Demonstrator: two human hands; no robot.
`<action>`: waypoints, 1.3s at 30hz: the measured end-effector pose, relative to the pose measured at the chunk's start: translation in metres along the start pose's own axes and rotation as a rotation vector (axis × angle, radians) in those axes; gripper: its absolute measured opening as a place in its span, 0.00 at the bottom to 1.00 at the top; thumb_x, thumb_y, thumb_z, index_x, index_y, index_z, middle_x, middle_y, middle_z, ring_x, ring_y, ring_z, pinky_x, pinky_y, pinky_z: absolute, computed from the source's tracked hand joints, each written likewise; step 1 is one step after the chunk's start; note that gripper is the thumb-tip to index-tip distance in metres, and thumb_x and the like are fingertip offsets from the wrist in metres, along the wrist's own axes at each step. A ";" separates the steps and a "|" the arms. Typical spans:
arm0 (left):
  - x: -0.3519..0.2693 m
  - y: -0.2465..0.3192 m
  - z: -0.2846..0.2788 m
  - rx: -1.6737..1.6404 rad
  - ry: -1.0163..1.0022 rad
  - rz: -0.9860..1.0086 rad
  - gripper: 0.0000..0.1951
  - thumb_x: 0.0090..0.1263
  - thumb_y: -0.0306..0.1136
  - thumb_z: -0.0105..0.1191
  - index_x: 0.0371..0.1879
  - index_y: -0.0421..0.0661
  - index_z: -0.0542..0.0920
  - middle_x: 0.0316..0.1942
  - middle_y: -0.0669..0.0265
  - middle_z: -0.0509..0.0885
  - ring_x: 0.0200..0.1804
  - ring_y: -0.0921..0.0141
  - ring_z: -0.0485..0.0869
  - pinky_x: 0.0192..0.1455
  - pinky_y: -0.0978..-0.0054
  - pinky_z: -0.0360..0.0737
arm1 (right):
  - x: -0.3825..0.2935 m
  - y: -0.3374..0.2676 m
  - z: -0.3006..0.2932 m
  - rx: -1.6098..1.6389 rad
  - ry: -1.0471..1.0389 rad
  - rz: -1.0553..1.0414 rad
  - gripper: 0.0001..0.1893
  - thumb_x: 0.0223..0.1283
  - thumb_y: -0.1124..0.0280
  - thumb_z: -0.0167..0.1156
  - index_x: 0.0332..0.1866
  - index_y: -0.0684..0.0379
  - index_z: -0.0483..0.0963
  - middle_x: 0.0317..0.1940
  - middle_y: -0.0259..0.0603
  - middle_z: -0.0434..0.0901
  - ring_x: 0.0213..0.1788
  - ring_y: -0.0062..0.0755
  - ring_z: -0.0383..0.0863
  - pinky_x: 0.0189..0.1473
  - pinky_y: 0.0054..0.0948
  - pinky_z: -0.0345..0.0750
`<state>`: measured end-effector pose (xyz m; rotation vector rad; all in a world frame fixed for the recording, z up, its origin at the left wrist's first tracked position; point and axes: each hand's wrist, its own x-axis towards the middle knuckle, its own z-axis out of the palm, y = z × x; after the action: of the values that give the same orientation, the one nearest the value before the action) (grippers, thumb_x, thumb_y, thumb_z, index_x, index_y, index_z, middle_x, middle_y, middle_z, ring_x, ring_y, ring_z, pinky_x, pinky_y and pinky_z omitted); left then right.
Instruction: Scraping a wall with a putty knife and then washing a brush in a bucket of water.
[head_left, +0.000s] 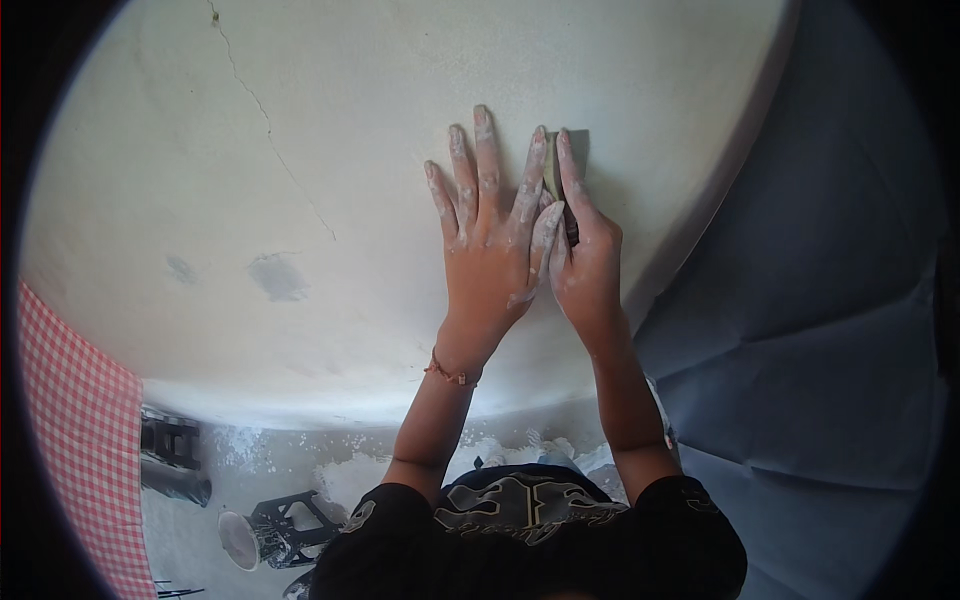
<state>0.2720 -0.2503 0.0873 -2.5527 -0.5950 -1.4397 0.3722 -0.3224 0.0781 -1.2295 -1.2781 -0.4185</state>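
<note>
Both hands are raised against a pale plastered wall (390, 315), their fingers dusted with white powder. My left hand (487, 225) lies palm down on the wall with its fingers spread, and a thin bracelet (450, 373) circles that wrist. Beside it on the right, my right hand (589, 232) is turned on edge and grips a thin, flat block (553, 169) with an olive-coloured face, perhaps a sanding block. The block stands between my left index finger and the right hand's index finger. My right hand's other fingers are mostly hidden behind the block and thumb.
A thin crack (268, 131) runs down the wall, above grey patches (278, 277). Dark sheeting (810, 360) hangs at the right, a red-and-white checked cloth (82, 427) at the left. Below stand a black plastic stool (300, 521) and a pale round container (240, 540) on the splattered floor.
</note>
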 end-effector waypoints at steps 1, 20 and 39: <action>-0.007 -0.002 0.005 0.026 -0.032 -0.004 0.29 0.85 0.51 0.42 0.83 0.61 0.64 0.87 0.47 0.44 0.86 0.43 0.42 0.83 0.33 0.37 | -0.004 0.001 0.001 -0.018 -0.023 0.010 0.34 0.70 0.86 0.55 0.81 0.64 0.61 0.71 0.57 0.77 0.53 0.19 0.81 0.52 0.24 0.80; -0.001 -0.008 -0.007 0.018 0.023 -0.067 0.28 0.86 0.48 0.36 0.82 0.58 0.66 0.85 0.39 0.39 0.86 0.41 0.37 0.82 0.32 0.33 | 0.012 -0.008 0.005 0.007 -0.087 0.042 0.34 0.75 0.77 0.57 0.84 0.53 0.60 0.52 0.61 0.86 0.48 0.50 0.91 0.51 0.40 0.84; 0.000 0.006 0.015 -0.012 0.069 -0.025 0.29 0.85 0.52 0.39 0.82 0.60 0.67 0.86 0.44 0.41 0.85 0.38 0.38 0.83 0.35 0.40 | 0.002 0.017 -0.007 0.083 -0.020 -0.049 0.34 0.72 0.80 0.58 0.82 0.54 0.63 0.52 0.63 0.85 0.47 0.55 0.91 0.52 0.41 0.84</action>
<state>0.2865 -0.2509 0.0798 -2.5017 -0.6117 -1.5376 0.3901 -0.3210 0.0734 -1.1374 -1.3319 -0.3855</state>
